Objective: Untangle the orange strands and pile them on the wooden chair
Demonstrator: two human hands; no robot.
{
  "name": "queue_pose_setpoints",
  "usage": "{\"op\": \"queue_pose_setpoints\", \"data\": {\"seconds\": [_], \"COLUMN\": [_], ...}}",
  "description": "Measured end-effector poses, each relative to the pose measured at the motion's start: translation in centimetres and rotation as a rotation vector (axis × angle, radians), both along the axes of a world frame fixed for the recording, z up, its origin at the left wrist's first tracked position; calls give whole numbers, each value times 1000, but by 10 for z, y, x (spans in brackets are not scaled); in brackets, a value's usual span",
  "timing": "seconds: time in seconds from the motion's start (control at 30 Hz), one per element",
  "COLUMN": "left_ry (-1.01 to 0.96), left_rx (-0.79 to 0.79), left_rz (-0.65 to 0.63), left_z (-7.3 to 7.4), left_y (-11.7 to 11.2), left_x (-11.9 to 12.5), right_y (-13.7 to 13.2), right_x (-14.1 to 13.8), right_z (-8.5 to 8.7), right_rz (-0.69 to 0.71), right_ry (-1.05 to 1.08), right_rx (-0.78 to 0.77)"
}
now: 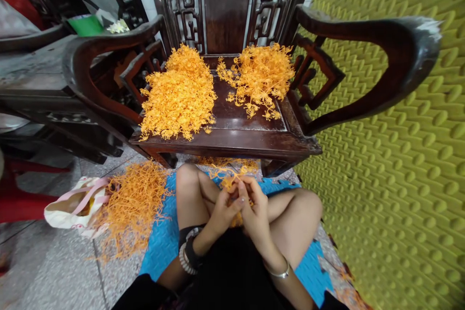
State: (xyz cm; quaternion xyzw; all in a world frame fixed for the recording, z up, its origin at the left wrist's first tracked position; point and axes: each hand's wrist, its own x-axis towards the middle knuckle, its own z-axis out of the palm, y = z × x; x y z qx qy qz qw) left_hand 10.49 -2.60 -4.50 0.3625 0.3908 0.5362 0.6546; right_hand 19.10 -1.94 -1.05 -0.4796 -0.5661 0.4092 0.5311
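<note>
My left hand (225, 210) and my right hand (255, 199) meet over my lap, fingers pinched together. Between them is an orange branched plastic flower piece (229, 173), its thin prongs reaching out past the fingertips. The exact grip is partly hidden by the fingers. More orange pieces (237, 220) show below the hands. On the chair seat (236, 123) in front lie a dense heap of orange plastic flowers (179, 99) on the left and a looser heap (267, 70) on the right.
Loose orange strands (134, 203) cover the floor at left, beside a white cloth bag (69, 208) with pink handles. I sit on a blue foam mat (160, 247). Yellow textured matting (392, 169) stands at right. A red stool (25, 198) is at far left.
</note>
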Motion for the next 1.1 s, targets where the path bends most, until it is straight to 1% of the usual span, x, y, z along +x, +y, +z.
{"op": "queue_pose_setpoints", "data": {"seconds": [0.03,0.1,0.17,0.23,0.33,0.43,0.5,0.53,0.57,0.6,0.7,0.73,0.8,0.87,0.93,1.0,1.1], "left_ry": [26,55,36,14,55,113,187,233,271,300,323,322,339,420,548,673,783], "left_rx": [-17,14,47,27,21,130,237,284,327,370,491,510,505,513,563,613,629], "left_rz": [39,103,124,136,196,292,348,336,291,218,-64,-134,-216,-253,-281,-286,-249], "left_z": [3,13,24,35,51,61,59,56,52,48,38,36,36,36,35,32,27], "left_y": [2,7,13,18,22,23,24,25,26,27,31,32,33,32,30,28,24], "left_x": [0,-1,-1,0,0,-6,-15,-19,-24,-29,-42,-45,-50,-53,-54,-55,-55], "right_y": [-1,-2,-5,-9,-15,-20,-21,-21,-22,-22,-22,-22,-22,-22,-22,-21,-17], "right_x": [1,3,3,1,-4,-9,-10,-10,-10,-9,-7,-5,-2,1,5,8,14], "right_z": [0,0,0,0,3,8,13,15,16,17,17,17,18,20,22,24,27], "right_rz": [-1,1,17,39,108,170,211,236,259,275,265,267,303,333,326,310,288], "right_ry": [-40,-118,-199,-266,-355,-398,-366,-329,-279,-215,26,100,186,170,127,133,221], "right_rx": [22,56,65,72,85,103,102,89,67,37,-98,-149,-232,-256,-245,-247,-292]}}
